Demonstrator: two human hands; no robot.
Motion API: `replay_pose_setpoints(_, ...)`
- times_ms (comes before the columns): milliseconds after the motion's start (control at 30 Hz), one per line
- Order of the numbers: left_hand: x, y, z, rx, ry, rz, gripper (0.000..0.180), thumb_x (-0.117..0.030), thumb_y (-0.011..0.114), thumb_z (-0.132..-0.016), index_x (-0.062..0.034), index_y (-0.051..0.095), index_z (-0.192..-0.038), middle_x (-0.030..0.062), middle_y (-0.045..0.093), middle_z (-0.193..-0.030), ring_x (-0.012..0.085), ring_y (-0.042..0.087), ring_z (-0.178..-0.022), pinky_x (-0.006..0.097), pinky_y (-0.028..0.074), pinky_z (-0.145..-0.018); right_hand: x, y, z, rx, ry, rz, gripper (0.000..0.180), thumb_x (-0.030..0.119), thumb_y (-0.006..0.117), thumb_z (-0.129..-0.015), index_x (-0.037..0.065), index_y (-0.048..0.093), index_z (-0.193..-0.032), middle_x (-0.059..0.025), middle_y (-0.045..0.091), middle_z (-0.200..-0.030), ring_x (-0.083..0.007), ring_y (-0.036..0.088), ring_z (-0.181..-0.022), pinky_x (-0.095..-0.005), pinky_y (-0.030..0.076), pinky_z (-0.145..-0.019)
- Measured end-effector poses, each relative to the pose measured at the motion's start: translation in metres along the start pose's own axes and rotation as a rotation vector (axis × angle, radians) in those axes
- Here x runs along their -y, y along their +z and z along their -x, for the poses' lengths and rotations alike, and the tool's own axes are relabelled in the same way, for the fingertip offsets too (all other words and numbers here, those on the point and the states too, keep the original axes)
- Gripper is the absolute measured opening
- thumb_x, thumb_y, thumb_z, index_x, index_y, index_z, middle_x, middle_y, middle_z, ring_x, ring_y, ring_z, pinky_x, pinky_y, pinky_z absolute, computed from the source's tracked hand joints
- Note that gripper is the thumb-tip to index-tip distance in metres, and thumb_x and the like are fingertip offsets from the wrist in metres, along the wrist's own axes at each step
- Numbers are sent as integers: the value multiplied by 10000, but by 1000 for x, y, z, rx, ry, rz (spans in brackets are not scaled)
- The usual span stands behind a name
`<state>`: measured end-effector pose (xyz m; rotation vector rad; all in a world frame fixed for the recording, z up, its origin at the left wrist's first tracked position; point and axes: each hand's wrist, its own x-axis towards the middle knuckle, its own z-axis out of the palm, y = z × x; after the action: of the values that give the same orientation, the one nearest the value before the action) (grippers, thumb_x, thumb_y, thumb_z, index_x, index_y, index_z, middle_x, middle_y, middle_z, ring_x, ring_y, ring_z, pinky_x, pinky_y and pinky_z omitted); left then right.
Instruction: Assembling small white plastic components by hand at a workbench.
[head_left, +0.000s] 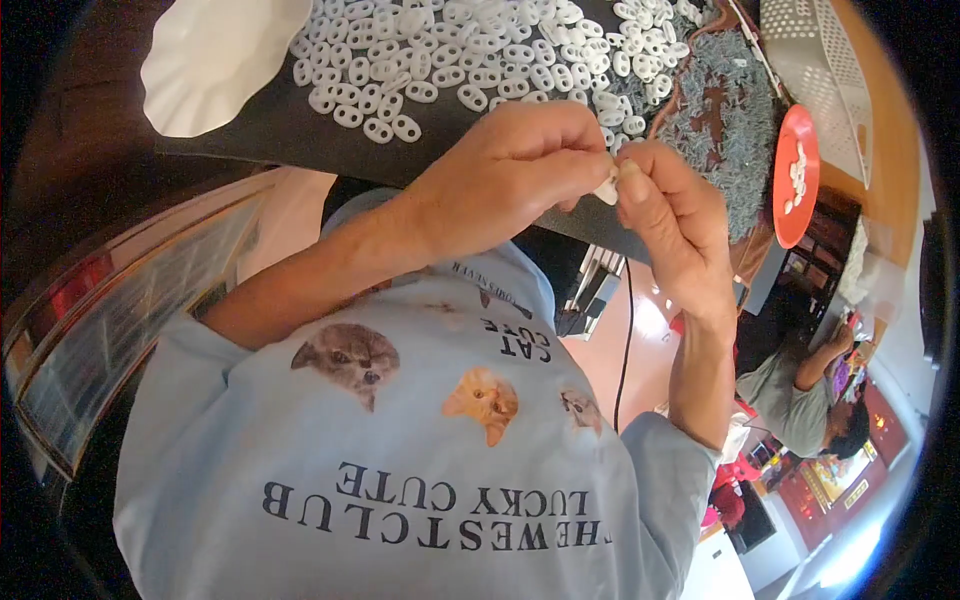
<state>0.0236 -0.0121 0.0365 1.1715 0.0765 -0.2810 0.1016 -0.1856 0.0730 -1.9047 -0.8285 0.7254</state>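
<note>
Pinching one small white piece [606, 190], both hands' fingers [585, 165] meet near a red dish [797, 215] holding seemingly similar pieces.

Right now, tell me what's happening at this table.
A person in a light blue cat-print shirt holds one small white plastic piece pinched between both hands, left hand and right hand, at the edge of a dark tray. A heap of white oval pieces covers the tray. A red dish beside it holds a few more.
</note>
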Motion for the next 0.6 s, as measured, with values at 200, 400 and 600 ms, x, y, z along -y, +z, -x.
replay_pose_setpoints(200,6,7,-1,-41,71,67,150,-195,514,-917,-51,552,-893,-17,525,-708,8,375,-524,163,275,-447,-3,2,7,-133,105,-208,210,199,507,-949,7,571,-897,22,479,-661,-39,374,-582,-198,302,-516)
replay_pose_setpoints(400,5,15,-4,-48,81,56,137,-174,515,-916,-49,564,-891,-21,545,-706,4,382,-515,166,280,-440,-11,3,13,-243,47,-179,189,202,524,-943,32,581,-883,56,464,-646,-13,336,-543,-177,241,-483)
replay_pose_setpoints(600,9,10,-6,-55,129,-67,116,-103,552,-862,-11,536,-792,-14,529,-678,43,457,-609,210,381,-544,-33,-71,25,-675,163,130,177,208,574,-914,41,618,-873,87,413,-619,-1,322,-531,-174,221,-469)
